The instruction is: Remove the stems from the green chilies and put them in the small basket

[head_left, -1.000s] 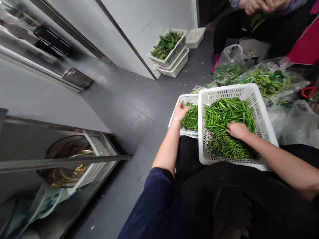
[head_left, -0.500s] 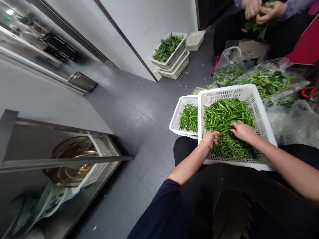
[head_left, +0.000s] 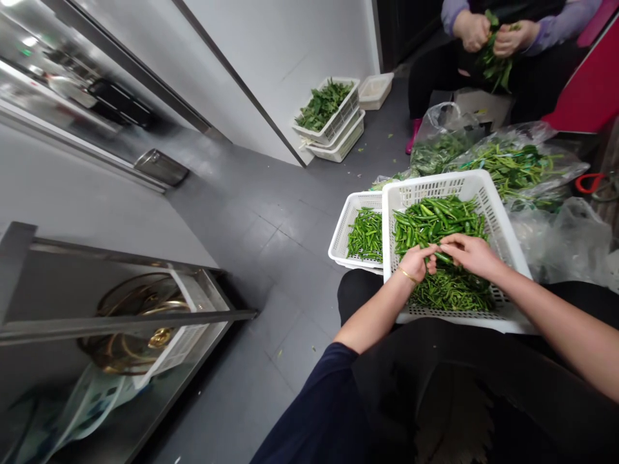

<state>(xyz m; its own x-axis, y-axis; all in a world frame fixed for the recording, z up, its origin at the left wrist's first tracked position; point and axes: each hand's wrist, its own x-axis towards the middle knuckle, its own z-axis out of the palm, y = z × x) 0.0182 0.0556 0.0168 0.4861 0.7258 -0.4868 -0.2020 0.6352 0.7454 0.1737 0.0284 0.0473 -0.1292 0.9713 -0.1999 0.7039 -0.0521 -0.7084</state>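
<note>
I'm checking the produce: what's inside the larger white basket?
In the basket, green chilies lie toward the far side, thin green bits nearer the person. The left hand and right hand cover some; the heaps hide most of the bottom.

Over my remote feed I note a black-clothed lap (head_left: 358,293) bearing a large white rectangular perforated plastic basket (head_left: 503,232), slim green chillies (head_left: 440,216) lying inside. Dark-grey tiled floor (head_left: 271,200) carries stacked white rectangular plastic baskets (head_left: 342,147) near the pale wall (head_left: 278,58); beside them, an off-white rectangular plastic tub (head_left: 375,93); farther left, a silver cylindrical metal bin (head_left: 160,167).
</note>
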